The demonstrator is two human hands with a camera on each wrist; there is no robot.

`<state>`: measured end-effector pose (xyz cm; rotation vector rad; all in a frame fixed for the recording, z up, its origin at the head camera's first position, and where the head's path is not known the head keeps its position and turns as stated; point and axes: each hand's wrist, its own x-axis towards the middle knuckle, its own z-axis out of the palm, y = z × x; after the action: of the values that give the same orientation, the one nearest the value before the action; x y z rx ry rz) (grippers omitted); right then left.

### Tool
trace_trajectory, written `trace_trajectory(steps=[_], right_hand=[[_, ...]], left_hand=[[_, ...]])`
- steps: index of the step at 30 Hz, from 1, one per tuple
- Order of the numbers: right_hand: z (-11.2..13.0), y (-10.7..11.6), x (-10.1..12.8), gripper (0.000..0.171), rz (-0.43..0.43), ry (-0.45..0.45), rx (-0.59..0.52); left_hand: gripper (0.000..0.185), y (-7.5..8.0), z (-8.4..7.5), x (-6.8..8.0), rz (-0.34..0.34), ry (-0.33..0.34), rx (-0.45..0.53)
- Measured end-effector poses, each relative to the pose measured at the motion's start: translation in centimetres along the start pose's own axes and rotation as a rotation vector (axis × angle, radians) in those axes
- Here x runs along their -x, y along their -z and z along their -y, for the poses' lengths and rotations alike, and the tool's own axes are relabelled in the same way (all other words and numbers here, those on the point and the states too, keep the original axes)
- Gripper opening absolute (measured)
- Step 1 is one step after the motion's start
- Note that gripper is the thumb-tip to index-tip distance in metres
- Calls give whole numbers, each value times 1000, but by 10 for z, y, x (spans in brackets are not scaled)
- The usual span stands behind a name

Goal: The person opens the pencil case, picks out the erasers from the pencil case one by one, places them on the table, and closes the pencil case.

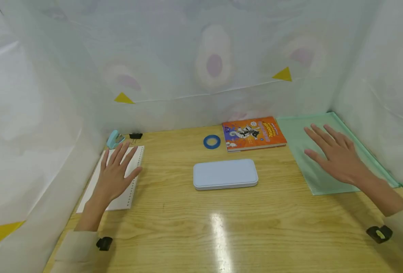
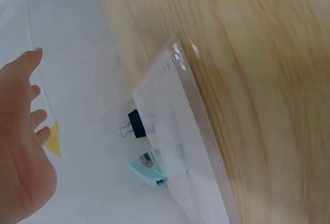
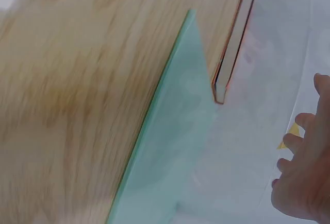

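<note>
Left hand (image 1: 114,181) spread wide, empty, over white notebook (image 1: 121,201), frame left; right hand (image 1: 339,157) same, over green panel (image 1: 324,180), frame right. Risk: low left-hand sweep up-frame could clip the stapler (image 1: 112,140) at notebook's top edge.

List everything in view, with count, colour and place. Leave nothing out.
Table: one, wood-brown, beneath everything
Sheeting: count unclear, whitish, behind and both sides
Triangles: three in the head view, yellow, two on the back sheeting, one at left
Stapler: one, mint, far left
Binder clip: one, black, right of stapler
Pad: one, white, left side
Tape roll: one, blue, beyond case
Case: one, pale blue, centre
Book: one, mostly orange, back, right of tape
Flat panel: one, green, right side
Sleeves: two, cream, lower corners
Wrist fittings: two, black, by sleeves
Hands: two, left over pad, right over panel
</note>
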<state>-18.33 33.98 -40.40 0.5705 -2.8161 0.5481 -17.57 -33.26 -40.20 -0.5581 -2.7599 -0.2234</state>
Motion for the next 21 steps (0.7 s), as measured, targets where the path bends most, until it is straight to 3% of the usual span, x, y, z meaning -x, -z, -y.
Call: trace_trajectory(steps=[5, 8, 13, 21], right_hand=[[20, -1, -3, 63, 76, -43, -415], [38, -1, -4, 61, 163, -101, -604], [68, -7, -7, 55, 242, -162, -750], [105, -37, -15, 52, 314, -135, -886]], left_hand=[[67, -4, -9, -7, 33, 33, 245], [66, -7, -19, -14, 91, 38, 366], [65, -14, -44, -23, 212, 51, 474], [64, -33, -79, -37, 306, 31, 550]])
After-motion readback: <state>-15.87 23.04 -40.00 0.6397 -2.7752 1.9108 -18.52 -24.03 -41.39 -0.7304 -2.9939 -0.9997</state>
